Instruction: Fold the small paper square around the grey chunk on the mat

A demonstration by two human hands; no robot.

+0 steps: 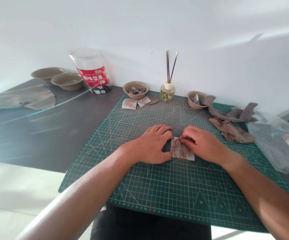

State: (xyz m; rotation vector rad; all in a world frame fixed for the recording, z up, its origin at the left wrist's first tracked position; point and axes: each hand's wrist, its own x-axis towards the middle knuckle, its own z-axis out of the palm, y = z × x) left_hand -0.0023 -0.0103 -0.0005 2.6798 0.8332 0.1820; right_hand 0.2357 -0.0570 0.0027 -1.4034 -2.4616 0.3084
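Observation:
A small whitish square of paper or cloth [181, 150], smeared with brown, lies on the green cutting mat [154, 190]. At its left edge rests my left hand [153, 145], thumb and fingers spread apart, the fingertips touching the edge. My right hand [201, 143] is over the upper right part of the square, with thumb and fingers pinched together. Something small and dark shows at those fingertips, but I cannot make out its kind. Further back, two pale squares [129, 103] and a brown piece [153, 99] lie before a bowl [136, 90] of dark chunks.
A reed diffuser [167, 91] stands by the wall. To its right are a small bowl [195, 100], crumpled brown cloths [231, 130] and a clear plastic bag [279, 143]. On the left are a red-labelled jar [92, 71], two bowls [68, 81] and a grey-brown cloth [22, 96].

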